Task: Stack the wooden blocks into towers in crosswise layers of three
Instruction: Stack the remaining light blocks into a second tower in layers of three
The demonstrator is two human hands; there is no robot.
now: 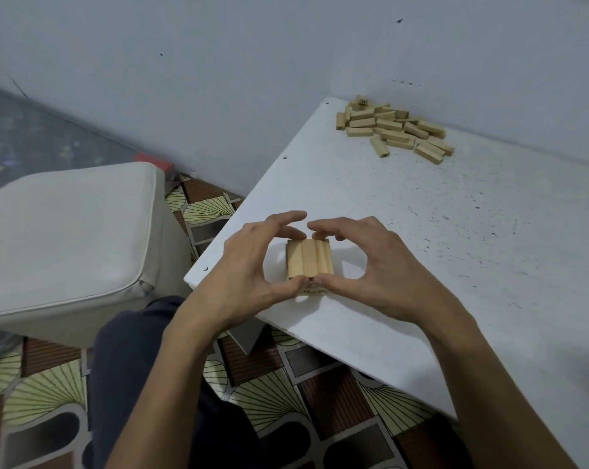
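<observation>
A low tower of wooden blocks (308, 258) stands near the left front corner of the white table (455, 248). Its top layer is three pale blocks side by side, running away from me; a crosswise layer shows just below at the front. My left hand (249, 265) and my right hand (371, 265) cup the tower from either side. Both thumbs press its near end and the curled fingers touch its far end. A pile of several loose wooden blocks (393, 128) lies at the table's far corner by the wall.
The table's left edge (252, 194) runs diagonally close to the tower, and the front edge lies just below my thumbs. A white cushioned seat (69, 238) stands to the left over patterned floor. My leg in dark trousers (133, 367) is below. A grey wall backs the table.
</observation>
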